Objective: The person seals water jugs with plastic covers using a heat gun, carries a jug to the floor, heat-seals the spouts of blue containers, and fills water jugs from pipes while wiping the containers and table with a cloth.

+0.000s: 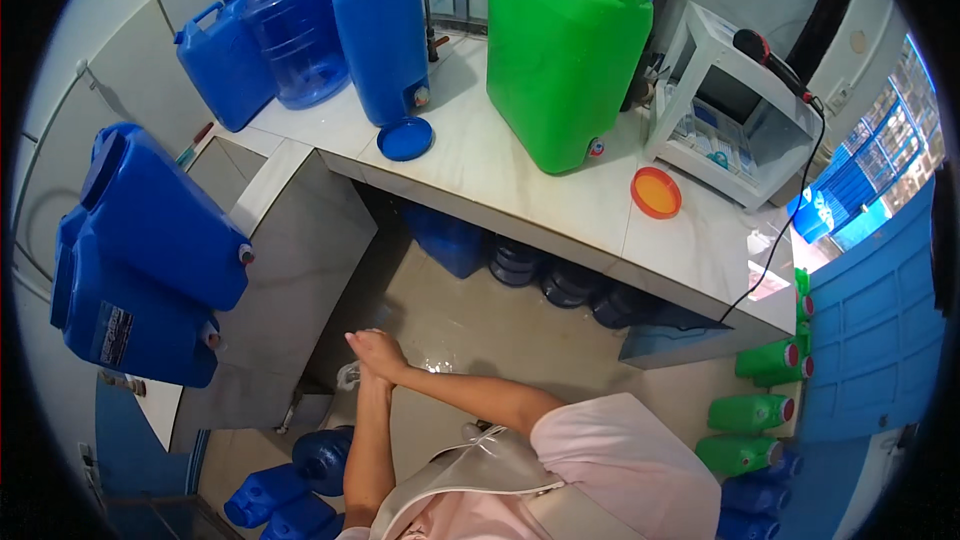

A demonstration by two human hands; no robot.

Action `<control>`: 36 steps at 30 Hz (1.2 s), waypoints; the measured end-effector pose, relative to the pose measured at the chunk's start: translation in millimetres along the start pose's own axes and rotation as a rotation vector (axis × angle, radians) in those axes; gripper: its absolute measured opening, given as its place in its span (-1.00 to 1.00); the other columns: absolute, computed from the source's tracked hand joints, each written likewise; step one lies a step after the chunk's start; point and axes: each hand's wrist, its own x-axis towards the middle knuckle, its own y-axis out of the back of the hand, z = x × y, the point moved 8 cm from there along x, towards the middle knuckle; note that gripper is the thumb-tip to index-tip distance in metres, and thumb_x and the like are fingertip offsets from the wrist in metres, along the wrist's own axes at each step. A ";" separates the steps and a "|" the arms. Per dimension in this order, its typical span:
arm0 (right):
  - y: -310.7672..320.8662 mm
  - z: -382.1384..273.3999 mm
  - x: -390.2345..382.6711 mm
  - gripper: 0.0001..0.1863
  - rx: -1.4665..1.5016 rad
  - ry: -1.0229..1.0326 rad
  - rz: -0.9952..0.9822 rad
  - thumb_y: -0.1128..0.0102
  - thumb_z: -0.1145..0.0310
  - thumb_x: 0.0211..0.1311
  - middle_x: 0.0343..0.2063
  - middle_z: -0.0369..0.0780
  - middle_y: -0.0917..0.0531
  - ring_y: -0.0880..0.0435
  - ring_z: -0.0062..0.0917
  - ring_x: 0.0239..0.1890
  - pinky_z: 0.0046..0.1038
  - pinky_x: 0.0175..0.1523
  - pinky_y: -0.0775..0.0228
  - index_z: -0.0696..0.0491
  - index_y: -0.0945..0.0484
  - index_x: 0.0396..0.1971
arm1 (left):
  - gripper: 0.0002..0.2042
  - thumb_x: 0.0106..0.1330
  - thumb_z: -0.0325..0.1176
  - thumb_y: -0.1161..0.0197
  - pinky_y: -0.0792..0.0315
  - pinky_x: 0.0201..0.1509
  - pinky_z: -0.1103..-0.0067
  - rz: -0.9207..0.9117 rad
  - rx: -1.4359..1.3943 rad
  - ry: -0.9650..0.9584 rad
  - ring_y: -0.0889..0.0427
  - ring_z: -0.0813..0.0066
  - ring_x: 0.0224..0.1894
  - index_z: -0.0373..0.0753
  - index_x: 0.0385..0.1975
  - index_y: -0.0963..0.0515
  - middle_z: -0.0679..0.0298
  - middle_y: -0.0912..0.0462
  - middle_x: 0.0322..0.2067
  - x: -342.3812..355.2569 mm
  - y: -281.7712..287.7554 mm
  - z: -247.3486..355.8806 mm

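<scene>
My right hand [380, 350] is closed over the end of my left forearm, and the two hands press together above the floor. Most of my left hand [371, 372] is hidden beneath it, so its fingers do not show. A small whitish, see-through crumpled thing [348, 376] shows beside the left wrist; I cannot tell whether a hand holds it. Ahead on the tiled counter [470, 175] stand a tall green jug [565, 60] with its mouth uncovered and an uncovered blue jug [380, 35]. A blue lid [405, 139] and an orange lid [656, 193] lie near them.
Two blue jugs with taps [170, 215] stand on the left ledge. A white open-sided box [735, 105] with a black cord sits at the counter's right. Large bottles [515, 260] stand under the counter; green jugs [750, 412] line the right wall. More blue jugs [270, 495] sit lower left.
</scene>
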 end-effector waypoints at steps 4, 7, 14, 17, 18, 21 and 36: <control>-52.0 -4.7 -12.0 -0.53 0.081 -0.145 -0.046 0.17 0.05 0.26 -0.55 0.00 -0.53 -0.48 -0.01 -0.39 -0.21 -0.33 -0.32 0.16 -0.46 -0.58 | -0.58 0.31 0.04 0.17 -0.50 -0.23 0.42 0.007 0.009 -0.002 -0.56 0.36 -0.28 -0.21 -0.21 -0.42 0.21 -0.53 -0.32 -23.0 54.1 6.5; -67.8 -2.5 -20.1 -0.53 0.055 -0.188 -0.071 0.18 0.05 0.27 -0.50 0.02 -0.54 -0.49 0.00 -0.30 -0.21 -0.27 -0.34 0.16 -0.47 -0.56 | -0.58 0.31 0.03 0.17 -0.50 -0.24 0.42 -0.012 0.021 0.003 -0.56 0.37 -0.28 -0.22 -0.21 -0.41 0.21 -0.53 -0.32 -33.4 76.1 8.6; -50.1 16.0 -6.8 -0.51 0.052 -0.157 0.099 0.18 0.07 0.28 -0.55 0.07 -0.53 -0.47 0.05 -0.39 -0.14 -0.26 -0.29 0.22 -0.46 -0.57 | -0.60 0.31 0.00 0.16 -0.49 -0.25 0.42 -0.320 0.043 0.052 -0.54 0.38 -0.28 -0.23 -0.20 -0.41 0.21 -0.52 -0.32 -41.6 39.5 2.8; 9.2 26.4 -12.2 -0.48 0.161 -0.101 0.277 0.20 0.05 0.28 -0.68 0.02 -0.46 -0.51 -0.18 -0.50 -0.18 -0.39 -0.28 0.23 -0.40 -0.60 | -0.65 0.32 -0.06 0.16 -0.48 -0.36 0.43 0.006 0.379 -0.067 -0.52 0.45 -0.35 -0.22 -0.22 -0.40 0.28 -0.49 -0.38 -64.2 -13.6 10.6; 35.1 47.9 -8.8 -0.56 0.119 -0.101 0.229 0.15 0.09 0.28 -0.62 -0.04 -0.45 -0.49 -0.32 -0.50 -0.25 -0.44 -0.30 0.21 -0.38 -0.54 | -0.69 0.30 -0.15 0.12 -0.48 -0.27 0.45 -0.109 0.275 -0.018 -0.53 0.46 -0.35 -0.26 -0.19 -0.39 0.27 -0.51 -0.37 -75.5 -57.1 2.3; 106.1 66.8 -32.0 -0.80 0.292 -0.324 0.050 0.01 0.31 0.17 -0.35 -0.17 -0.39 -0.44 -0.56 -0.43 -0.44 -0.49 -0.34 0.14 -0.30 -0.35 | -0.69 0.20 -0.40 0.08 -0.42 -0.04 0.55 -0.180 0.242 0.051 -0.56 0.45 -0.23 -0.34 -0.06 -0.35 0.20 -0.54 -0.25 -90.2 -111.5 4.0; 662.3 7.2 -155.2 -0.68 -0.701 -0.366 0.805 0.03 0.46 0.04 -0.37 -0.02 -0.49 -0.55 -0.24 -0.19 -0.25 -0.09 -0.39 0.05 -0.37 -0.12 | -0.70 0.30 -0.25 -0.01 -0.43 -0.08 0.46 -0.561 1.183 0.175 -0.52 0.36 -0.13 -0.23 -0.03 -0.34 0.23 -0.49 -0.16 0.5 -328.8 -161.1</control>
